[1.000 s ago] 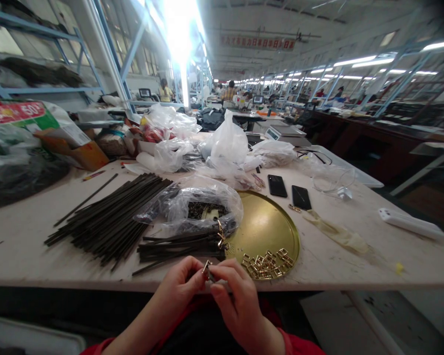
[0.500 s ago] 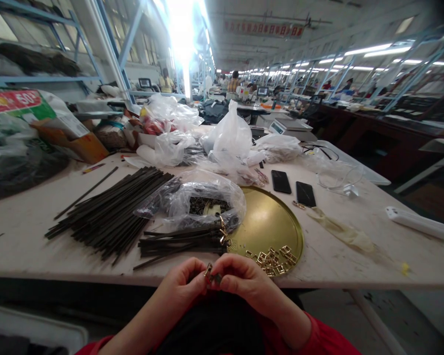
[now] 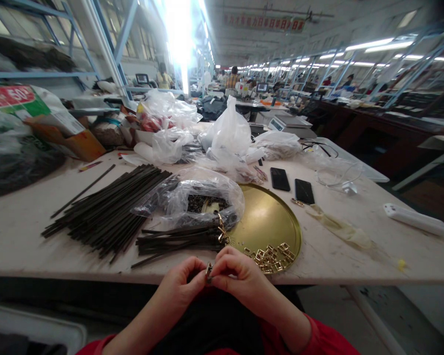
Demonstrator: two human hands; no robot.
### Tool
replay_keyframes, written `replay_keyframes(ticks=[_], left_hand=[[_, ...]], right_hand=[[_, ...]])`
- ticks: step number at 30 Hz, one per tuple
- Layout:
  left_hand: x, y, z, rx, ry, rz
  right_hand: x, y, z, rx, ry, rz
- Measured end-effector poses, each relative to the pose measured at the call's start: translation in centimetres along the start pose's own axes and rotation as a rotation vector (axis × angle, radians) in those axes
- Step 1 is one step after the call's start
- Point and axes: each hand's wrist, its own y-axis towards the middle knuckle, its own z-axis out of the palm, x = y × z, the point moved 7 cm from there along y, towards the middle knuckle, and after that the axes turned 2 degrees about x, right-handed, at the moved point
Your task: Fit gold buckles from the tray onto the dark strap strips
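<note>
My left hand (image 3: pixel 188 280) pinches a small gold metal buckle (image 3: pixel 208 269) upright between thumb and forefinger, just over the table's front edge. From the other side my right hand (image 3: pixel 237 272) is closed, its thumb and fingertips pressed against a small dark piece (image 3: pixel 209 279) at the buckle; the fingers mostly hide it. Beyond the right hand, a round gold tray (image 3: pixel 268 212) bears a heap of gold rectangular buckles (image 3: pixel 276 257). A bundle of dark straps (image 3: pixel 181 240) with gold fittings (image 3: pixel 222 229) at their right ends lies just past my hands.
Left of centre lies a larger pile of dark strips (image 3: pixel 107 212). An open clear plastic bag (image 3: pixel 229 190) holds many small dark parts. Two black phones (image 3: pixel 280 179), a pale glove-like strip (image 3: pixel 340 229) and a white device (image 3: pixel 416 220) are on the right. White bags (image 3: pixel 229 130) stand behind.
My right fingertips have come closer to the buckle, and the dark piece that showed between the hands is now mostly covered. The left hand keeps its pinch. The view has shifted slightly.
</note>
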Motion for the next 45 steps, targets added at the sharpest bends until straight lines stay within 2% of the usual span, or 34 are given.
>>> replay_keyframes(ticks=[3, 8, 15, 19, 22, 24, 26, 29, 34, 37, 39, 43, 45], left_hand=[[-0.1, 0.0, -0.1, -0.028, 0.027, 0.019], [-0.4, -0.4, 0.5, -0.029, 0.011, 0.045], [-0.9, -0.7, 0.9, -0.093, -0.055, 0.109], [-0.7, -0.6, 0.6, -0.165, -0.114, 0.114], [-0.4, -0.6, 1.0, -0.153, -0.233, 0.080], [-0.2, -0.7, 1.3, -0.127, -0.280, 0.042], [-0.1, -0.8, 1.1, -0.126, -0.273, 0.021], [-0.3, -1.0, 0.5, -0.123, -0.225, 0.071], [-1.2, -1.3, 0.7, 0.058, -0.082, 0.182], [-1.4, -1.0, 1.1, 0.165, 0.007, 0.193], [-1.2, -0.5, 1.0, 0.184, 0.007, 0.180], [-0.1, 1.0, 0.5, 0.148, -0.142, 0.106], [0.6, 1.7, 0.0, 0.125, -0.229, 0.035]], right_hand=[[0.1, -0.2, 0.0, -0.037, -0.068, -0.020], [-0.8, -0.5, -0.1, -0.149, -0.141, 0.032], [0.0, -1.5, 0.4, -0.324, -0.379, -0.126], [0.9, -2.2, 1.6, -0.330, -0.434, -0.271], [1.3, -2.5, 1.9, -0.375, -0.479, -0.359], [1.2, -2.6, 1.5, -0.423, -0.478, -0.356], [0.8, -2.3, 1.0, -0.422, -0.426, -0.310], [-0.2, -1.7, 0.3, -0.384, -0.263, -0.170], [-2.5, -0.6, 0.1, -0.242, 0.256, 0.097], [-3.7, 0.0, 0.7, -0.138, 0.555, 0.239], [-4.5, 0.3, 1.2, -0.087, 0.685, 0.329], [-5.4, 1.1, 2.3, 0.005, 0.797, 0.456], [-5.3, 2.3, 2.0, 0.057, 0.692, 0.454]])
